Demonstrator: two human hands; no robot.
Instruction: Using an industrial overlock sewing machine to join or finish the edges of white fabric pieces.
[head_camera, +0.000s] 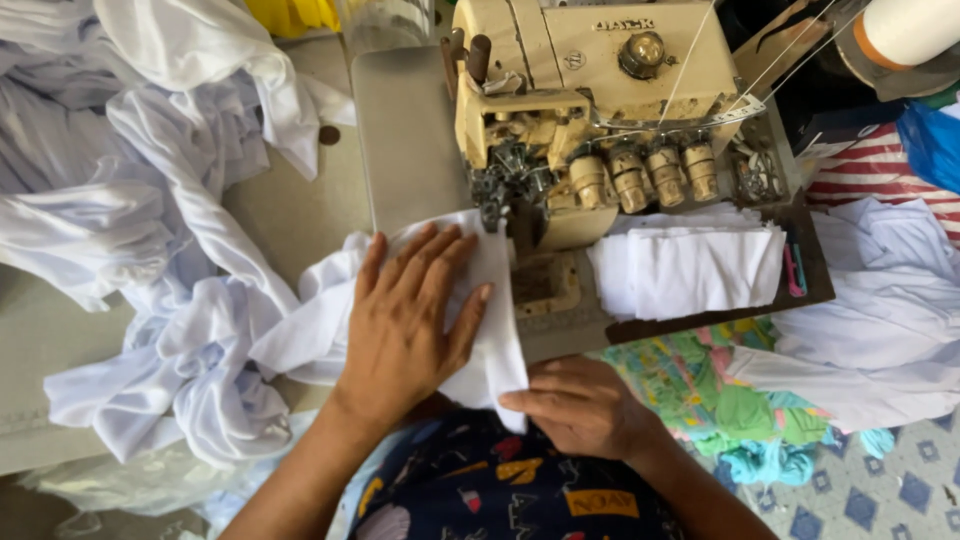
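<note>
Left hand (405, 320): we see it spread flat, pressing the white fabric piece (490, 300) on the surface (290, 215).
Right hand (580, 405): pinching that fabric's lower edge.
Fabric: its top reaches the overlock sewing machine (580, 90).
Nearby: stacked white cut pieces (690, 265).

- Sewing machine (590, 110) at the far middle of the table (300, 215), thread cone (905, 30) behind it to the right.
- Folded cloth piece (490, 300) on the table just before the machine's needle end, hanging over the near edge.
- Left hand (405, 320) flat on that piece; right hand (580, 405) below the table edge, pinching the hanging end.
- Stack of cut pieces (690, 270) right of the hands, on the tray (815, 270) in front of the machine.
- Heap of loose garments (170, 230) across the left of the table.
- More fabric (880, 330) right of the tray, lower down.
</note>
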